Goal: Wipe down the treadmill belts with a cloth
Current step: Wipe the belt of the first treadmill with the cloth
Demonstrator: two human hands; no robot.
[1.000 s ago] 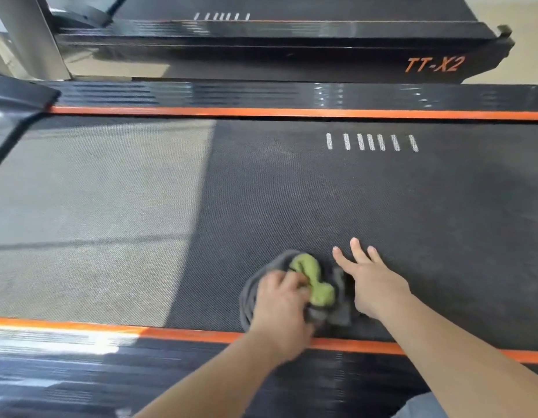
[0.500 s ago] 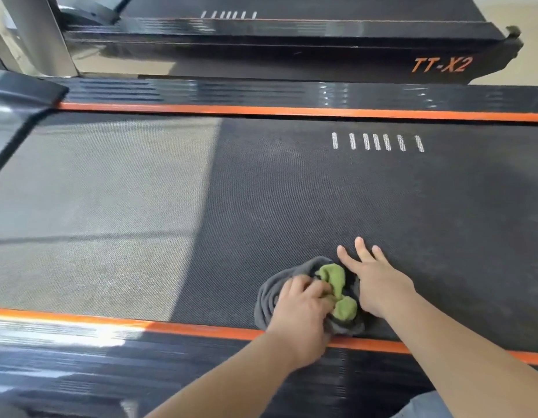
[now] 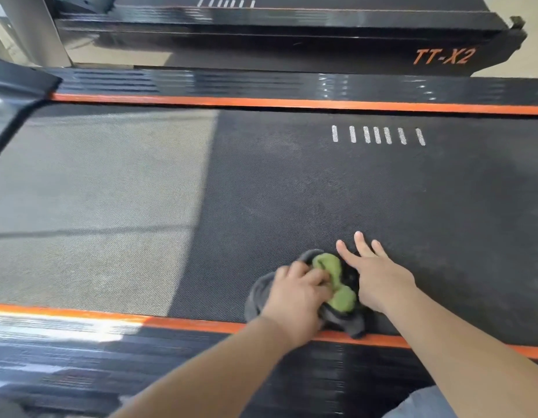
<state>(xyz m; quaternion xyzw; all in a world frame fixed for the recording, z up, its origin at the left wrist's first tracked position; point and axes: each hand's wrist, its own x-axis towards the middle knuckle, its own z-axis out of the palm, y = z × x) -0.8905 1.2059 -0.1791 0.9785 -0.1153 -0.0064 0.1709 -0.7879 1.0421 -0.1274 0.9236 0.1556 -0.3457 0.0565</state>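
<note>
1. The treadmill belt [image 3: 292,191] runs left to right in front of the person. It is dark and finely textured, and its left portion lies in bright light.
2. The cloth [image 3: 341,297] is grey with a green inner part. It lies bunched on the belt at the near edge, and its lower fold overlaps the near orange stripe [image 3: 186,322].
3. Left hand [image 3: 295,297]: the grip is closed, with the fingers curled over the left side of the cloth, holding it down on the belt.
4. Right hand [image 3: 379,276]: the grip is fully open and holds nothing. The fingers are straight and spread, palm down on the belt, just beside the cloth's right edge. Contact with the cloth cannot be confirmed.
5. Seven short white marks [image 3: 376,135] sit on the belt near its far edge, well apart from both hands.
6. A far orange stripe [image 3: 292,101] and a glossy black side rail [image 3: 231,82] border the belt's far edge.
7. A second treadmill [image 3: 261,40] stands beyond, with orange "TT-X2" lettering [image 3: 444,56] on its side.
</note>
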